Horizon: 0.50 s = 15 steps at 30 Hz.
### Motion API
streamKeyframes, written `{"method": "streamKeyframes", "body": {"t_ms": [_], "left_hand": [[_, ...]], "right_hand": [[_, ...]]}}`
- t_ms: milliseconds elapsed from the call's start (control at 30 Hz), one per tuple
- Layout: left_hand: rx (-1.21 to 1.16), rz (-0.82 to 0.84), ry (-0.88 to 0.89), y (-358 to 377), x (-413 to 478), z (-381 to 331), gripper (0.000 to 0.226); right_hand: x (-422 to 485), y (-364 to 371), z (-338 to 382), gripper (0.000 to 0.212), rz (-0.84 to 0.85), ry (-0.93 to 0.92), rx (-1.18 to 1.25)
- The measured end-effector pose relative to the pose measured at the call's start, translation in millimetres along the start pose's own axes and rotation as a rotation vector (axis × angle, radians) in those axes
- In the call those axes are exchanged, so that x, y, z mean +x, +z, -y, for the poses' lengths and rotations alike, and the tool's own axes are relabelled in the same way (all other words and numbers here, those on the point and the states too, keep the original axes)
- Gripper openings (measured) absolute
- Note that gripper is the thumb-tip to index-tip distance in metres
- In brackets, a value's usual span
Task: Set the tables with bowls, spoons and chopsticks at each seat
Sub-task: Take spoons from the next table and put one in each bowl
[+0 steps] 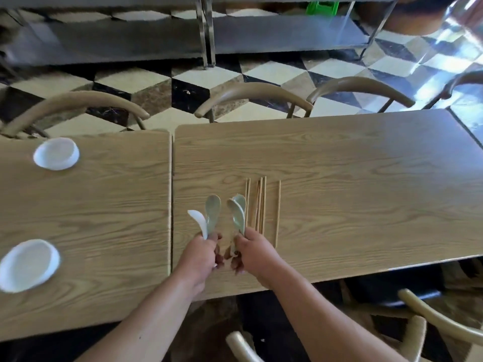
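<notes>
My left hand (200,257) grips two soup spoons by their handles, a white spoon (198,220) and a pale green spoon (212,211), bowls pointing away from me. My right hand (254,253) holds two stacked pale green spoons (237,211) the same way. Both hands hover over the right table (352,184) near its left end. Several wooden chopsticks (258,205) lie side by side just right of the spoons, one stick (277,212) slightly apart. On the left table (104,218) stand two white bowls, the far bowl (56,153) and the near bowl (27,265).
Curved-back wooden chairs stand along the far side (253,96) (360,87) (75,105) and at the near right (444,320). A narrow gap (172,199) separates the two tables. Metal shelving (206,35) stands beyond on a checkered floor.
</notes>
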<state>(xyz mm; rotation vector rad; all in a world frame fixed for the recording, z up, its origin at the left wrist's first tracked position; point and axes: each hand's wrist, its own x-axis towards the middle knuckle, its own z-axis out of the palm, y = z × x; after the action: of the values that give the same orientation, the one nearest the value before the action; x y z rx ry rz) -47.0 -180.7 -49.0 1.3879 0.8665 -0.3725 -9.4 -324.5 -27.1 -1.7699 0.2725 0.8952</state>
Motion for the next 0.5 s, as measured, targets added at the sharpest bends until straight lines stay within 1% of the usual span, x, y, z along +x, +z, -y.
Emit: {"method": "streamKeyframes", "body": {"t_ms": [167,267,333,367,433,500], "left_hand": [[-0.227,0.029,0.035,-146.4,-28.7,-2.4,0.042],[-0.261,0.064,0.067,-258.5,-52.9,1.8,0.05],[-0.283,0.072,0.074,-328.1,-68.3,6.0,0.046],[-0.278,0.07,0.078,-362.5,-75.0,7.4,0.044],[-0.237,0.071,0.104,-422.2,-82.6,10.1,0.046],[-0.233,0.034,0.106,-459.9,-81.6,11.4,0.042]], "right_hand": [[-24.0,150.2,42.8,0.029,0.15,-0.077,0.084],[-38.5,260.7,62.5,0.036,0.222,-0.087,0.075],[-44.9,328.8,71.1,0.04,0.266,-0.091,0.035],[-47.7,361.4,76.2,0.04,0.278,-0.09,-0.006],[-52.8,417.2,88.9,0.038,0.261,-0.075,-0.09],[-52.8,450.0,100.6,0.039,0.219,-0.073,-0.172]]}}
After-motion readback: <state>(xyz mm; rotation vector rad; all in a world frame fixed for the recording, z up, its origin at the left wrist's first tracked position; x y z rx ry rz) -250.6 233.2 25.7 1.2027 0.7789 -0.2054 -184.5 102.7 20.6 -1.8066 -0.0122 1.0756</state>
